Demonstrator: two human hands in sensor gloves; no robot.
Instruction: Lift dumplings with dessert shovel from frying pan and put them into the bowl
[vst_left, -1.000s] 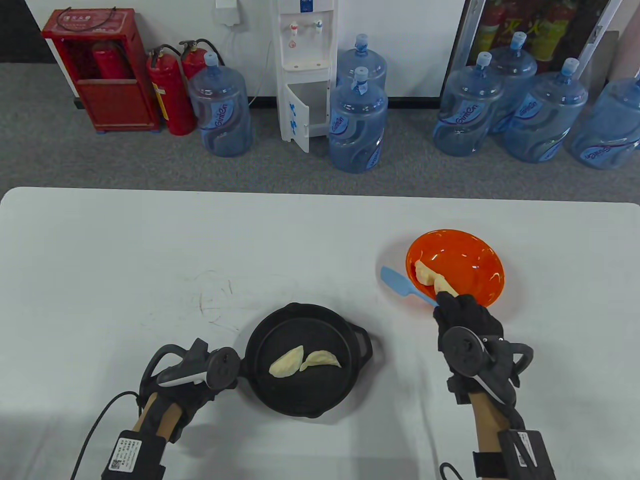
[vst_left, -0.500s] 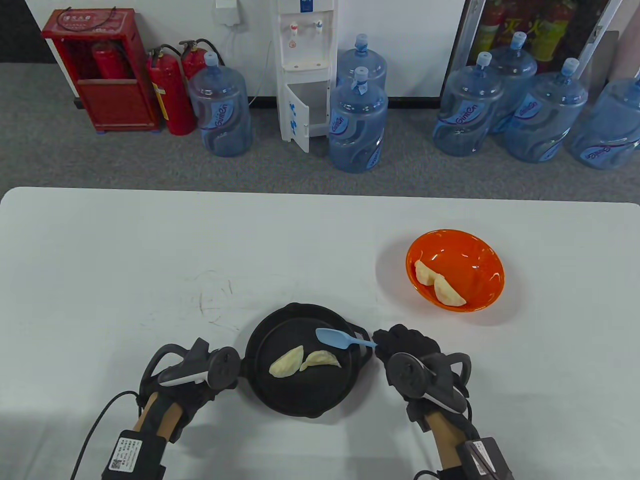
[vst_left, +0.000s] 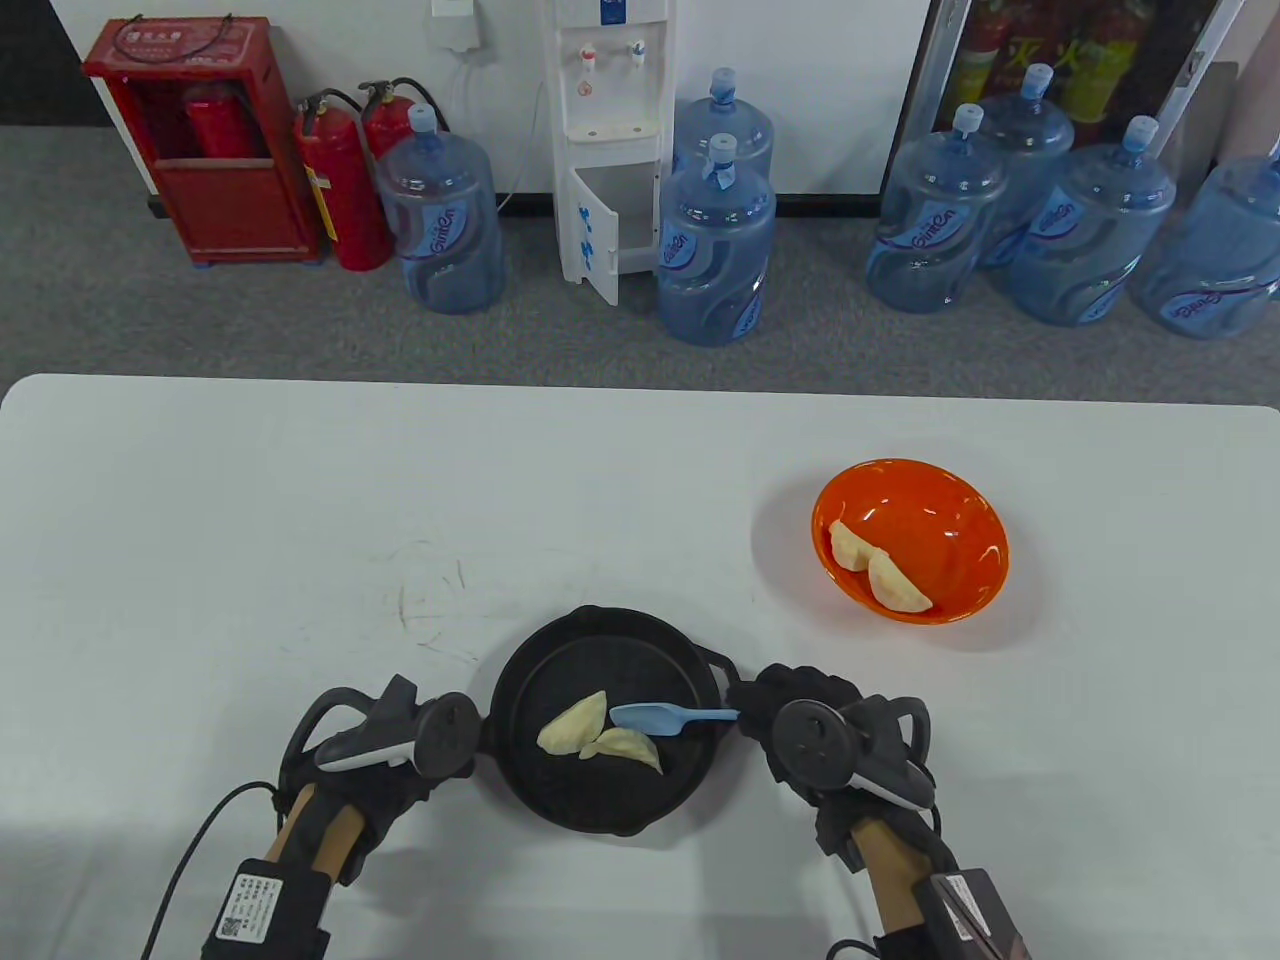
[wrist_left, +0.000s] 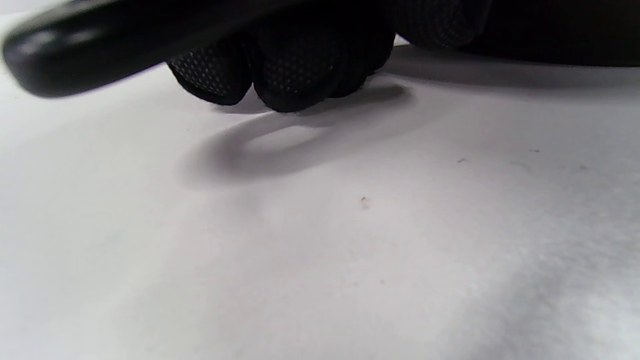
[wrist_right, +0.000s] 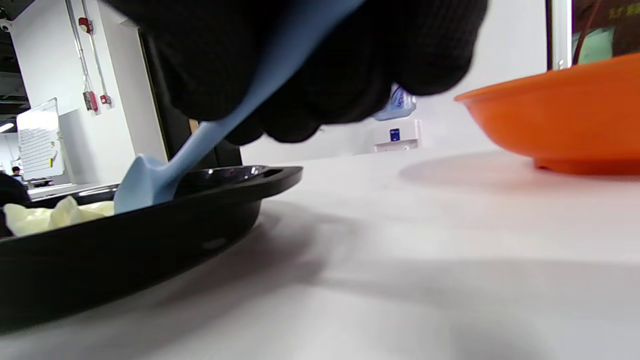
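blue shovel reaching into the pan beside two dumplings

on the white table (vst_left: 300, 480), the right hand (vst_left: 800, 700) pinches the handle of the blue dessert shovel (vst_left: 655, 716), its blade over the black frying pan (vst_left: 600, 795) and touching the nearer of two dumplings (vst_left: 600, 735). the left hand (vst_left: 400, 740) sits at the pan's left edge. the orange bowl (vst_left: 950, 500), well apart to the right, holds two more dumplings (vst_left: 880, 570).

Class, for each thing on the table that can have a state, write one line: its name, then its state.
frying pan: upright, holds two dumplings
dumplings in pan: touching each other
dessert shovel: held, blade at a pan dumpling
bowl: upright, holds two dumplings
left hand: gripping the pan handle
right hand: gripping the shovel handle
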